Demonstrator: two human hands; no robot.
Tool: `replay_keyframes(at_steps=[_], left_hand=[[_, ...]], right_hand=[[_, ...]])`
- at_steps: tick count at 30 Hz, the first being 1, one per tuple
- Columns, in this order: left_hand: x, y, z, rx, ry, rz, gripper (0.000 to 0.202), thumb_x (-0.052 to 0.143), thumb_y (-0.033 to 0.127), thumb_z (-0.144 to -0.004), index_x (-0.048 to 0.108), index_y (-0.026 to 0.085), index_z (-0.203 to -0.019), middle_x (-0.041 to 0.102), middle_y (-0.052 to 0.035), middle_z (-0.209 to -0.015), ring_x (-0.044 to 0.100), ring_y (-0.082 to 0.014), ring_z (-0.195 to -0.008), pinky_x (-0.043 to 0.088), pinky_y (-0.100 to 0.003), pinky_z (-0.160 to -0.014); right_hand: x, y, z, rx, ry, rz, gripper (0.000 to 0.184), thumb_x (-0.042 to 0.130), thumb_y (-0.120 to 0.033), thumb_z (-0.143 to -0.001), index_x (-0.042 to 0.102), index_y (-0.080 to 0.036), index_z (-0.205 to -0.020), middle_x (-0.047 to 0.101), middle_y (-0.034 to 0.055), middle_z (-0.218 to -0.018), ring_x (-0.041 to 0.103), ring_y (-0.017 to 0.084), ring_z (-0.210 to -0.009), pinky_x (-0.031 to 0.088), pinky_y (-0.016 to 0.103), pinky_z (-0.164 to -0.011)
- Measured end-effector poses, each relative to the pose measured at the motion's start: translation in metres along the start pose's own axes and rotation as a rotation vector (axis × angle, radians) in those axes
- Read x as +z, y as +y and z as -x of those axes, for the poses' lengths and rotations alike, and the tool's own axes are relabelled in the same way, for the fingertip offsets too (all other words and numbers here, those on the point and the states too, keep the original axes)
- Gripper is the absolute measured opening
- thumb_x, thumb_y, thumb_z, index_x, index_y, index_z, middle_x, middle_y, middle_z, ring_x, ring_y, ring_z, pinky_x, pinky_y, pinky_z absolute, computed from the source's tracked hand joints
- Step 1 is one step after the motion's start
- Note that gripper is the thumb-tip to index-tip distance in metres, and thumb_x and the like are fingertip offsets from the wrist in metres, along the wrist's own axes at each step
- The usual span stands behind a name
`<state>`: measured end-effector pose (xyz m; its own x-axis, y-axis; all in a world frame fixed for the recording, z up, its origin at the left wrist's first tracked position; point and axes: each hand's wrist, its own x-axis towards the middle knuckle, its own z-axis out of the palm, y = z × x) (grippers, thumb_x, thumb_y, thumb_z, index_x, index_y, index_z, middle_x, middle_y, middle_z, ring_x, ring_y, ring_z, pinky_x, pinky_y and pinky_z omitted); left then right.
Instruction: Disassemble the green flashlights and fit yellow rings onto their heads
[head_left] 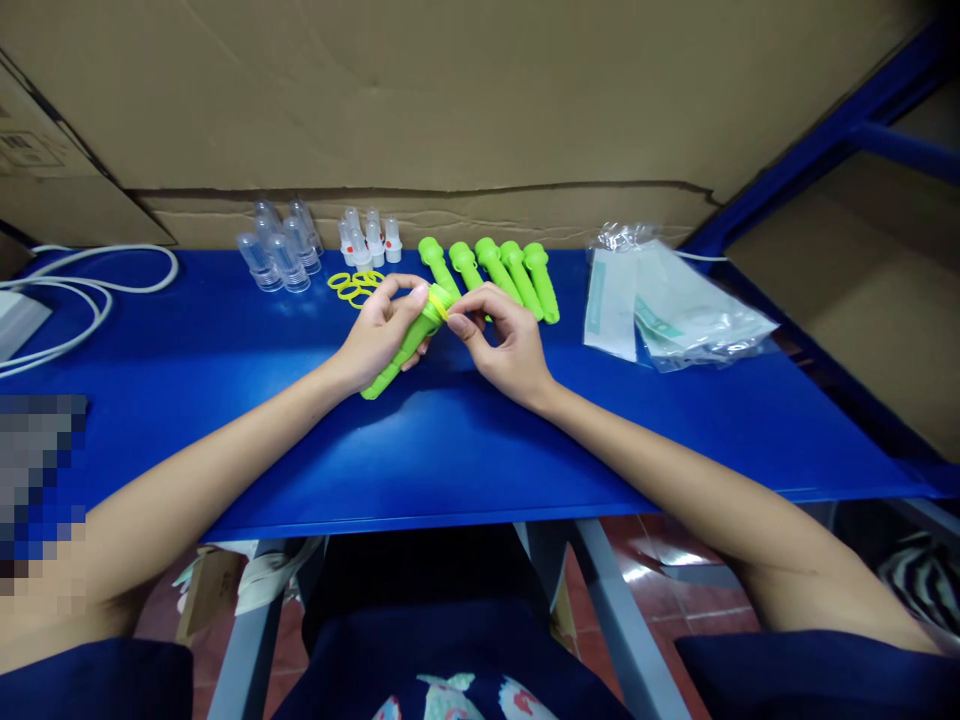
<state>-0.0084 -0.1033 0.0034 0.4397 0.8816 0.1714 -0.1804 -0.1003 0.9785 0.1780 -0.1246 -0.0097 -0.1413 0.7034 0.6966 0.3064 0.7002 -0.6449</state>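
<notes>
Green plastic body (397, 355), one, held tilted over the middle of the blue surface (225, 400). Left hand (379, 335) is closed round its upper part. Yellow ring (439, 302) sits at its head, pinched by the right hand (502, 345). Judged: the ring seats best kept square to the head and eased round evenly, with the body gripped firm. Behind: row of like bodies (495, 270), loose yellow rings (354, 287), clear caps (277, 255). Right: plastic bags (675, 310).

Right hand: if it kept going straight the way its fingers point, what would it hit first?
The right hand points up-left, pinching the yellow ring on the green tube, so that comes first. Just beyond is probably the left hand, though depth is unclear.
</notes>
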Motion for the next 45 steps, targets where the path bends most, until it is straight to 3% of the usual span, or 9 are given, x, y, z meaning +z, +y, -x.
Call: replay_keyframes(at_steps=[9,14,20,24,28,33,38,42,45], left_hand=[[0.003,0.005,0.001,-0.047,0.025,0.017,0.045,0.075,0.058,-0.091,0.049,0.024,-0.104,0.06,0.0086,-0.062,0.056,-0.0085,-0.043,0.037,-0.017,-0.036],[0.004,0.0,0.001,-0.065,0.083,0.053,0.046,0.078,0.057,-0.089,0.05,0.024,-0.104,0.061,0.0079,-0.062,0.057,-0.0095,-0.045,0.038,-0.018,-0.035],[0.007,0.001,0.001,-0.103,0.135,0.07,0.037,0.076,0.05,-0.093,0.052,0.022,-0.101,0.062,0.0071,-0.062,0.059,-0.0093,-0.046,0.039,-0.018,-0.035],[0.01,0.004,0.002,-0.135,0.16,0.076,0.025,0.069,0.041,-0.097,0.051,0.023,-0.101,0.061,0.0074,-0.061,0.059,-0.0097,-0.045,0.038,-0.017,-0.034],[0.013,0.008,0.003,-0.176,0.183,0.078,0.01,0.057,0.03,-0.101,0.049,0.023,-0.1,0.06,0.0077,-0.058,0.058,-0.0102,-0.044,0.037,-0.016,-0.034],[0.013,0.008,0.003,-0.189,0.192,0.078,0.007,0.053,0.028,-0.103,0.048,0.023,-0.103,0.06,0.0072,-0.061,0.058,-0.0108,-0.047,0.039,-0.018,-0.037],[0.008,-0.009,0.004,-0.074,0.159,0.084,0.039,0.071,0.051,-0.099,0.045,0.025,-0.114,0.065,0.0046,-0.086,0.067,-0.0102,-0.066,0.053,-0.021,-0.054],[0.006,-0.026,0.003,0.098,0.091,0.094,0.056,0.076,0.061,-0.095,0.038,0.029,-0.121,0.069,-0.0012,-0.124,0.074,-0.0153,-0.107,0.061,-0.03,-0.09],[0.003,-0.031,0.001,0.164,0.03,0.043,0.06,0.076,0.065,-0.093,0.037,0.03,-0.123,0.067,-0.0044,-0.135,0.07,-0.0189,-0.123,0.058,-0.035,-0.103]], right_hand=[[0.009,-0.004,0.007,0.0,0.156,0.053,0.043,0.063,-0.063,-0.104,0.067,-0.025,-0.086,0.066,0.0021,-0.081,0.056,0.018,-0.075,0.049,0.038,-0.074],[0.012,0.006,0.007,-0.009,0.256,0.085,0.04,0.073,-0.06,-0.099,0.073,-0.023,-0.084,0.069,0.0059,-0.098,0.065,0.02,-0.097,0.049,0.036,-0.077],[0.011,0.007,0.005,0.141,0.179,-0.053,0.038,0.076,-0.06,-0.096,0.075,-0.023,-0.084,0.075,0.0042,-0.091,0.067,0.018,-0.09,0.047,0.035,-0.072],[0.011,0.003,0.004,0.198,0.144,-0.087,0.048,0.077,-0.07,-0.09,0.074,-0.023,-0.084,0.076,0.0037,-0.09,0.064,0.017,-0.084,0.047,0.035,-0.073],[0.01,0.003,0.003,0.21,0.114,-0.102,0.057,0.074,-0.08,-0.087,0.073,-0.023,-0.085,0.075,0.0036,-0.09,0.062,0.017,-0.081,0.047,0.035,-0.071],[0.007,0.005,0.004,0.139,0.116,-0.052,0.049,0.074,-0.073,-0.092,0.075,-0.024,-0.09,0.075,0.003,-0.091,0.061,0.017,-0.082,0.05,0.037,-0.08],[0.003,0.012,0.003,0.086,0.025,0.048,0.052,0.073,-0.075,-0.091,0.07,-0.025,-0.105,0.075,0.0037,-0.101,0.064,0.019,-0.086,0.053,0.039,-0.082],[0.009,0.016,0.007,0.194,-0.047,-0.074,0.069,0.081,-0.076,-0.083,0.052,-0.027,-0.123,0.073,0.0085,-0.121,0.073,0.023,-0.098,0.059,0.039,-0.079],[0.016,0.014,0.013,0.29,-0.097,-0.223,0.08,0.086,-0.072,-0.08,0.038,-0.03,-0.128,0.069,0.0117,-0.133,0.077,0.024,-0.1,0.065,0.043,-0.085]])
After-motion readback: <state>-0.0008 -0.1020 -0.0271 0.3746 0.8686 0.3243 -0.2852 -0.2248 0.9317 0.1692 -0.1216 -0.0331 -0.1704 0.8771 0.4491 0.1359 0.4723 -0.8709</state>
